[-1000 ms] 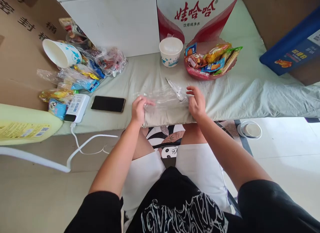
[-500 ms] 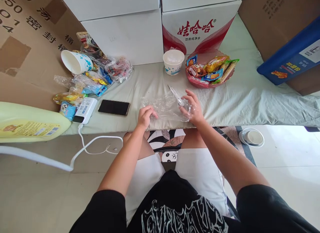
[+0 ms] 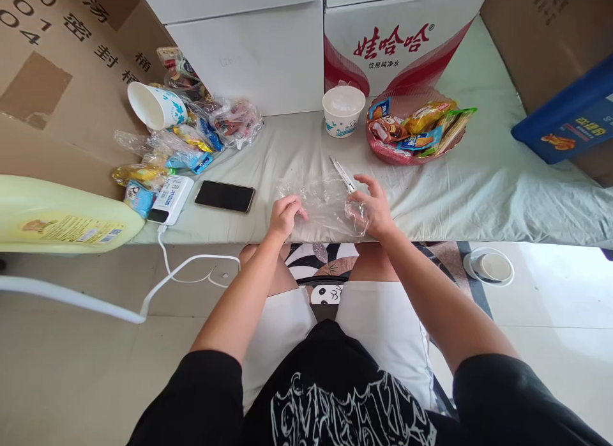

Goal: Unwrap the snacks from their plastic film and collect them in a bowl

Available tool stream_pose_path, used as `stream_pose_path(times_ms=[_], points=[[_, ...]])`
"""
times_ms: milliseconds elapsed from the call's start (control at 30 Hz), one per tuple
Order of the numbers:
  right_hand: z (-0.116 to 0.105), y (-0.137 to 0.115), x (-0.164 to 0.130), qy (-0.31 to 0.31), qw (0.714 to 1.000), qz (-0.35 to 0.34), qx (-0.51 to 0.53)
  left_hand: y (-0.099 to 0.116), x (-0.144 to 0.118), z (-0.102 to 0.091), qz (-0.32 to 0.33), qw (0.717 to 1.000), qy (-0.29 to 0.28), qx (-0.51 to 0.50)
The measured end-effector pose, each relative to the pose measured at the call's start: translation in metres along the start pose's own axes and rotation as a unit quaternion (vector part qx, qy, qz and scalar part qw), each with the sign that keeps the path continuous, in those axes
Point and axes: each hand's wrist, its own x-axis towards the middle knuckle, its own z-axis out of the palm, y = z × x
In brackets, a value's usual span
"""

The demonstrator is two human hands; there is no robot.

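A crumpled clear plastic bag [image 3: 323,206] lies across the cloth-covered surface between my two hands. My left hand [image 3: 286,217] is closed in a pinch at the bag's left end. At the right end, my right hand [image 3: 376,209] has curled fingers around bunched plastic, with one finger raised. A slim silver-white tool, seemingly a cutter [image 3: 343,174], points away to the upper left. Its near end meets my right fingers; whether they grip it I cannot tell. Beyond the hands stand a paper cup [image 3: 343,117] and a pink bowl [image 3: 385,153] of snack packets.
To the left lie a phone [image 3: 225,196], a white power bank [image 3: 171,200] with a cable, snack packets [image 3: 191,146], a tipped paper cup [image 3: 156,106] and a pale yellow jug [image 3: 71,216]. White cartons [image 3: 249,62] line the back. A blue container [image 3: 560,123] leans at the right.
The whole view has shifted slightly. My right hand has moved a little left along the plastic, closer to the cutter. The left hand keeps its pinch.
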Motion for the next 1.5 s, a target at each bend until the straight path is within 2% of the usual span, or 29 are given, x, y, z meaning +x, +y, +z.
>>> stream_pose_path(times_ms=[100, 167, 267, 333, 467, 600, 667, 767, 833, 967, 1067, 1167, 1300, 1500], points=[[-0.003, 0.003, 0.002, 0.047, 0.998, 0.013, 0.027, -0.003, 0.0, 0.001, 0.019, 0.999, 0.049, 0.003], [-0.003, 0.005, 0.003, 0.078, 0.996, 0.024, 0.039, -0.007, 0.001, 0.001, 0.041, 0.991, 0.12, 0.049], [-0.004, 0.006, 0.003, 0.097, 0.994, 0.04, 0.042, -0.015, 0.004, 0.001, 0.057, 0.962, 0.252, 0.089], [-0.005, 0.005, 0.002, 0.094, 0.994, 0.038, 0.039, -0.018, 0.005, 0.0, 0.055, 0.952, 0.292, 0.077], [-0.007, 0.005, 0.001, 0.102, 0.992, 0.057, 0.036, -0.016, 0.005, 0.001, 0.055, 0.961, 0.262, 0.07], [-0.006, 0.004, 0.0, 0.099, 0.984, 0.1, 0.108, -0.01, 0.002, 0.002, 0.05, 0.959, 0.262, 0.093], [-0.006, 0.002, 0.0, 0.092, 0.978, 0.143, 0.124, -0.008, 0.001, 0.002, 0.058, 0.958, 0.26, 0.111], [-0.006, -0.003, 0.001, 0.102, 0.962, 0.239, 0.09, -0.007, 0.0, 0.001, 0.057, 0.961, 0.248, 0.111], [-0.007, -0.006, 0.003, 0.105, 0.955, 0.268, 0.068, -0.008, 0.0, 0.001, 0.046, 0.963, 0.246, 0.098], [-0.009, -0.01, 0.006, 0.1, 0.959, 0.262, 0.041, -0.01, 0.002, 0.002, 0.033, 0.96, 0.264, 0.083], [-0.008, -0.01, 0.008, 0.114, 0.959, 0.259, 0.022, -0.011, 0.003, 0.002, 0.035, 0.945, 0.303, 0.116], [-0.007, -0.008, 0.008, 0.121, 0.957, 0.264, 0.006, -0.012, 0.005, 0.001, 0.029, 0.933, 0.317, 0.169], [-0.003, -0.005, 0.008, 0.126, 0.962, 0.24, -0.039, -0.014, 0.004, 0.002, 0.029, 0.917, 0.31, 0.251], [0.0, -0.005, 0.006, 0.122, 0.968, 0.204, -0.077, -0.019, 0.004, 0.007, 0.054, 0.905, 0.263, 0.33]])
